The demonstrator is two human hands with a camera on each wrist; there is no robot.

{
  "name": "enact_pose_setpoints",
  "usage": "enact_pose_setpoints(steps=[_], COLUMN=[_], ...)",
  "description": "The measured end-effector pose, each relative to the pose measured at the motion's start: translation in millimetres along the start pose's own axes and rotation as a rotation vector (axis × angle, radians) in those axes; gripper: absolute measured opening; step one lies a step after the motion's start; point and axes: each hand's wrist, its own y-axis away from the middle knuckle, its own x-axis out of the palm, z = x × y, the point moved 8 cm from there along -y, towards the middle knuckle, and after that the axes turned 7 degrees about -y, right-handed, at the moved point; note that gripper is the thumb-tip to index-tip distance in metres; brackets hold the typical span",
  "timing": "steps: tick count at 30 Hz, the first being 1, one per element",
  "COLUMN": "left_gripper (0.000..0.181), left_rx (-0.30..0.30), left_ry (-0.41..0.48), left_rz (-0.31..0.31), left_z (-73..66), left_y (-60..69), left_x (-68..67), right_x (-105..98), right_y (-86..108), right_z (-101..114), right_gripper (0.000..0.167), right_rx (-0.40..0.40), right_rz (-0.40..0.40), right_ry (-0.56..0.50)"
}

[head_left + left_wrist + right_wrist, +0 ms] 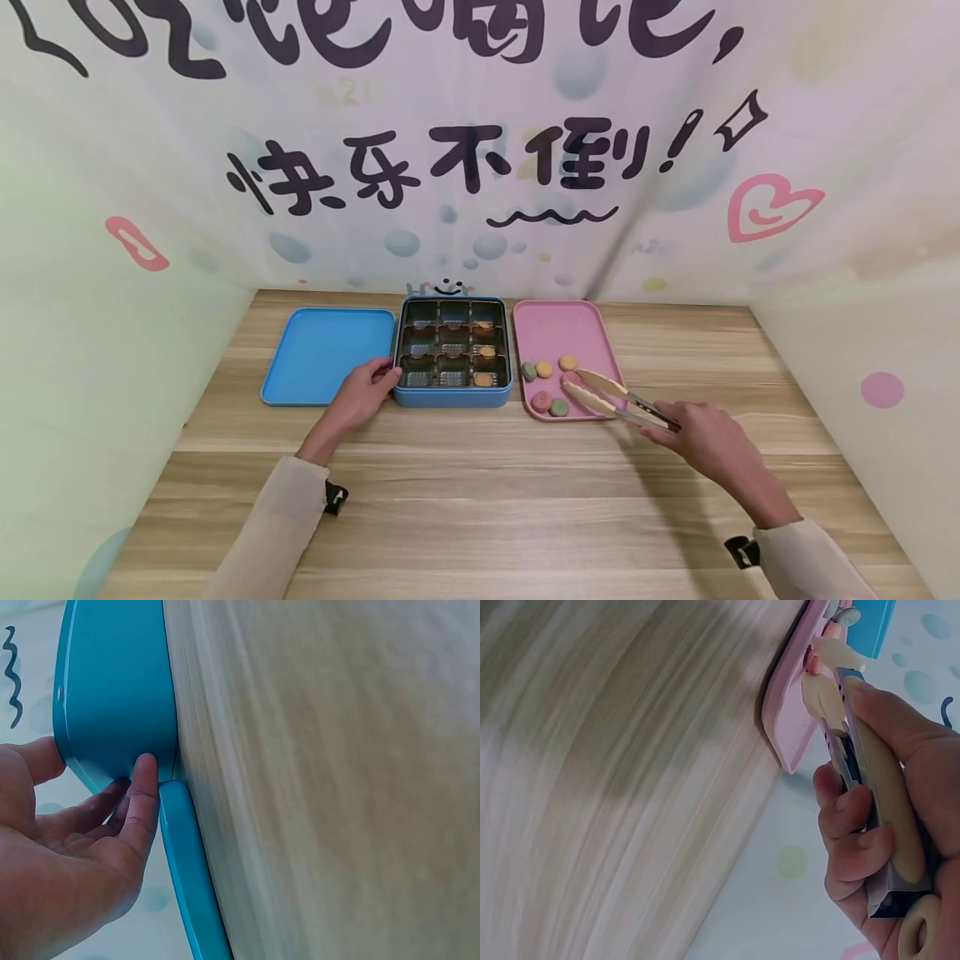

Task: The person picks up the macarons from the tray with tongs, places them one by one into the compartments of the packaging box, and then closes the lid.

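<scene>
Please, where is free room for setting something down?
Free: the table in front of the blue box, between the sleeves; the table right of the pink tray, beyond the right hand; and that tray's far part. Crowded: its near part, with cookies and tongs, and the gap between box and blue tray, beside the left hand.

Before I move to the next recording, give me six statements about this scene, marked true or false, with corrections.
1. The right hand grips the tongs. True.
2. The tongs' tips are pressed together. False: they stand apart.
3. The left hand touches the blue tin. True.
4. The tin's visible macarons sit in its left column. False: they sit in its right column.
5. Two green macarons lie on the pink tray. True.
6. The tray lies left of the tin. False: it lies right.
</scene>
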Motion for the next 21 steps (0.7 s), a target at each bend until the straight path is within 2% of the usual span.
enact_pose_setpoints(steps=[5,9,12,21], left_gripper=[0.055,0.055,0.055,0.055], left_rx=[0.001,-0.003,-0.007,-0.008], left_ry=[0.01,0.012,0.014,0.008], left_rz=[0.0,0.003,0.008,0.006], left_z=[-0.3,-0.1,-0.1,-0.5], left_y=[0.2,0.4,0.5,1.0], left_x=[-0.2,-0.3,0.2,-0.1], right_x=[-2,-7,-9,-10], right_y=[-4.1,-8.3,-12.2,-26.4], right_z=[4,12,19,42], right_gripper=[0.018,0.034,0.039,0.039], right_rx=[-0.007,-0.044,-0.062,-0.078], right_rz=[-0.007,-0.049,-0.081,-0.084], right_ry=[-0.034,-0.047,-0.048,-0.064])
